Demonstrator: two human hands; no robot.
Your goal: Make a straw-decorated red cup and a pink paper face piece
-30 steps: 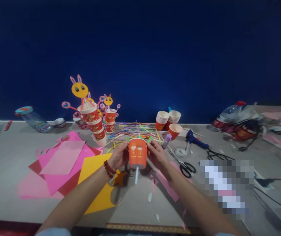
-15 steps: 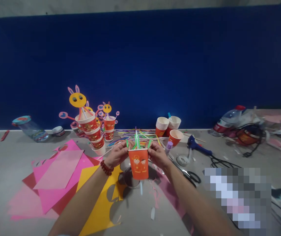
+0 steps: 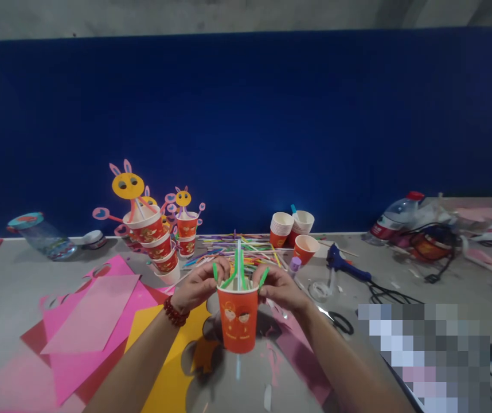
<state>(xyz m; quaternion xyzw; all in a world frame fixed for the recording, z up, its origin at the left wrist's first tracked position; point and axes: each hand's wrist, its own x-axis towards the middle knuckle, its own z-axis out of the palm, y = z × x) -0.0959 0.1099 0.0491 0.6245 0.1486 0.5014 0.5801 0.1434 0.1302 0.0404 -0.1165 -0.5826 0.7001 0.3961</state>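
Note:
An orange-red paper cup point(image 3: 238, 321) is held upright above the table, two printed cartoon faces toward me. Green pipe cleaners point(image 3: 242, 268) and a pale straw rise from its mouth, and green ends bend out over both sides of the rim. The straw also sticks out below the cup. My left hand point(image 3: 200, 284), with a red bead bracelet at the wrist, pinches the rim and green strip on the left. On the right side, my right hand point(image 3: 282, 287) grips the rim by the other green end.
Stacked-cup figures with yellow rabbit heads point(image 3: 128, 186) stand back left. Pink paper point(image 3: 95, 310) and yellow paper point(image 3: 160, 355) lie left. Behind are loose coloured sticks point(image 3: 211, 246) and stacked cups point(image 3: 281, 229). Scissors point(image 3: 340, 322), a blue glue gun point(image 3: 349, 265) and a bottle point(image 3: 394, 221) sit right.
The cup and both hands have come lower and nearer in view, with the cup's mouth now more visible. The whole background has shifted slightly down and left.

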